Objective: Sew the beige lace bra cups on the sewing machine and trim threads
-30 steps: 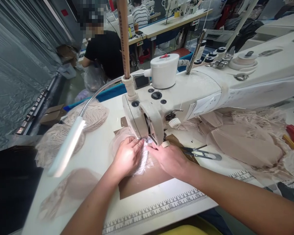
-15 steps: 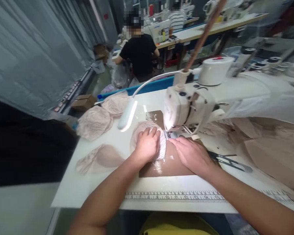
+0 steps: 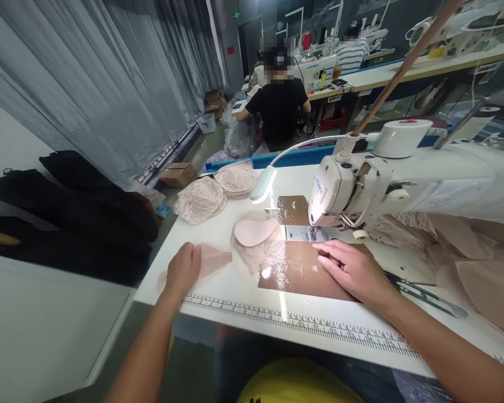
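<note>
At the left of the table, my left hand (image 3: 183,268) is closed on a sheer beige fabric piece (image 3: 215,262), which trails out to the right of the fingers. My right hand (image 3: 355,268) lies with fingers stretched out on the brown plate (image 3: 302,268), just in front of the sewing machine's (image 3: 325,190) needle area, holding nothing. Between the two hands, a beige fabric cup piece (image 3: 256,231) with lace edging rests partly on the plate's left side, touched by neither hand.
Two stacks of lace pieces (image 3: 201,200) lie at the table's back left. A small lamp (image 3: 264,184) hangs beside the machine head. Scissors (image 3: 428,296) and more beige fabric (image 3: 487,291) lie right of my right hand. A printed ruler (image 3: 294,322) runs along the front edge.
My left hand has left the lace-edged cup piece and moved left onto the sheer piece. The cup piece sits away from the needle. My right hand stays by the needle area. The view has shifted.
</note>
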Demonstrator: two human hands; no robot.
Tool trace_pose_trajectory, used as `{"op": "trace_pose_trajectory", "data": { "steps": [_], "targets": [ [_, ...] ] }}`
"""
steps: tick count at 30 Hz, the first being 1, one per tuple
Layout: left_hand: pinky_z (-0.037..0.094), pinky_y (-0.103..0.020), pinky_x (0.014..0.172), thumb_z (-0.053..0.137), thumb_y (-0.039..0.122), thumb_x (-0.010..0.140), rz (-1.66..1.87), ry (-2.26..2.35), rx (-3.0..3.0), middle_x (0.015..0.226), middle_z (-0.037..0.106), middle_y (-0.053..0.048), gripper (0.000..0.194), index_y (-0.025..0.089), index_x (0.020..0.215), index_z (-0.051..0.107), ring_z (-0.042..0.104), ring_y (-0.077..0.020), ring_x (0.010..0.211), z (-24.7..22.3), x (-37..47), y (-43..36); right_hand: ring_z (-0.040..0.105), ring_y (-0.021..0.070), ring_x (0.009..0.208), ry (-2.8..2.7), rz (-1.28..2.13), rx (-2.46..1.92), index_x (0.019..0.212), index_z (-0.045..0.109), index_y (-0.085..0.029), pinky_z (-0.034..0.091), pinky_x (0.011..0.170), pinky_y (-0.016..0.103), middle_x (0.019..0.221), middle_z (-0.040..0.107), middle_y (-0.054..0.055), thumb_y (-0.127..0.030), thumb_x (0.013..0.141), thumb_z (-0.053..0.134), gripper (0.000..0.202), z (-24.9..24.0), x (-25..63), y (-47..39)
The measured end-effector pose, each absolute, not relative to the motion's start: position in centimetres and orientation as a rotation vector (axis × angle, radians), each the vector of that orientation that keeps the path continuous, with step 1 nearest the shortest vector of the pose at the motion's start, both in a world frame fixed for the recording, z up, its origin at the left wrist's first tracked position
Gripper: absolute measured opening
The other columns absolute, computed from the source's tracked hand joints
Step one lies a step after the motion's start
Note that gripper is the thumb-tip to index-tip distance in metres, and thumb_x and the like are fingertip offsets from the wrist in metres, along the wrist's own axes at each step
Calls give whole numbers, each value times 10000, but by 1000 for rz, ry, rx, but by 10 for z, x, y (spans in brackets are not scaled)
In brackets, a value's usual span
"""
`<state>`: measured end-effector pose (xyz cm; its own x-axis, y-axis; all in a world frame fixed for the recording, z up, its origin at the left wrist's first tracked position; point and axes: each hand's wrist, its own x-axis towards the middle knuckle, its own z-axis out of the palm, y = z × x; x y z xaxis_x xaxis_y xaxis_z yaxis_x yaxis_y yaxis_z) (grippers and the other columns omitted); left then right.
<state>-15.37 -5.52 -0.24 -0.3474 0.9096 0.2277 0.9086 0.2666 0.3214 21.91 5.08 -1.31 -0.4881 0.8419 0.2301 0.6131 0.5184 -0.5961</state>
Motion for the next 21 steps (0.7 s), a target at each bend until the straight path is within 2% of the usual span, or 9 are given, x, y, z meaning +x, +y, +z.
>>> {"op": "trace_pose_trajectory", "data": {
  "steps": [3, 5, 7, 8, 10, 12, 16, 19, 21],
  "targets": [
    [405, -232, 588, 297, 399, 962, 1045, 2364, 1602, 665, 445, 24, 300, 207, 789, 449, 465, -144, 625, 8, -128, -83, 611, 213, 831, -2210, 1093, -1135, 1204, 600, -195, 504, 710, 347, 1080, 629, 104, -467, 866, 515, 443, 4, 216, 32],
    [379, -215, 568, 351, 442, 946, 1357, 2182, 1447, 659, 412, 36, 309, 204, 782, 460, 423, -127, 606, 16, -103, -92, 597, 189, 789, -2116, 1477, -1072, 1356, 461, -183, 503, 692, 328, 1031, 623, 101, -494, 831, 578, 621, 10, 207, 15],
    [359, -212, 554, 384, 458, 934, 1508, 2024, 1377, 645, 392, 40, 322, 200, 759, 464, 400, -121, 592, 21, -77, -95, 579, 186, 882, -1926, 1758, -935, 1441, 315, -171, 496, 768, 322, 1135, 572, 114, -491, 773, 665, 819, 11, 192, -1],
    [356, -212, 550, 384, 456, 935, 1532, 1970, 1375, 645, 399, 38, 323, 198, 760, 470, 404, -121, 593, 21, -63, -95, 562, 193, 950, -1804, 1833, -867, 1443, 302, -168, 485, 812, 324, 1219, 523, 126, -493, 740, 701, 871, 10, 183, -8],
    [371, -215, 562, 377, 437, 942, 1529, 1898, 1423, 675, 453, 27, 304, 196, 796, 491, 443, -128, 623, 19, -38, -93, 555, 192, 975, -1521, 1945, -777, 1366, 414, -170, 468, 838, 326, 1201, 528, 114, -515, 752, 684, 754, 7, 166, -18],
    [399, -221, 587, 374, 406, 947, 1505, 1841, 1543, 735, 513, 10, 269, 194, 850, 509, 487, -137, 665, 15, -15, -89, 569, 172, 871, -1276, 1978, -712, 1175, 566, -152, 468, 785, 312, 1014, 597, 80, -524, 756, 676, 571, 5, 156, -24],
    [453, -246, 627, 361, 381, 946, 1339, 1662, 1796, 821, 583, -15, 246, 197, 948, 524, 552, -153, 699, 12, 6, -75, 578, 171, 776, -1004, 1937, -588, 901, 656, -129, 452, 739, 299, 807, 644, 48, -438, 631, 798, 434, 7, 165, -31],
    [490, -328, 813, 374, 432, 920, 1105, 1633, 1996, 1084, 620, -80, 324, 203, 1079, 540, 594, -222, 975, 9, -7, -50, 586, 167, 756, -1004, 1948, -519, 852, 679, -109, 442, 730, 291, 756, 649, 41, -402, 589, 826, 420, 8, 186, -37],
    [427, -432, 968, 436, 503, 858, 910, 1683, 2210, 1184, 604, -113, 401, 198, 1075, 579, 534, -289, 1137, -2, -27, -24, 572, 136, 689, -976, 1951, -577, 810, 678, -108, 436, 695, 268, 714, 636, 20, -392, 547, 848, 422, 10, 203, -39]
  ]
}}
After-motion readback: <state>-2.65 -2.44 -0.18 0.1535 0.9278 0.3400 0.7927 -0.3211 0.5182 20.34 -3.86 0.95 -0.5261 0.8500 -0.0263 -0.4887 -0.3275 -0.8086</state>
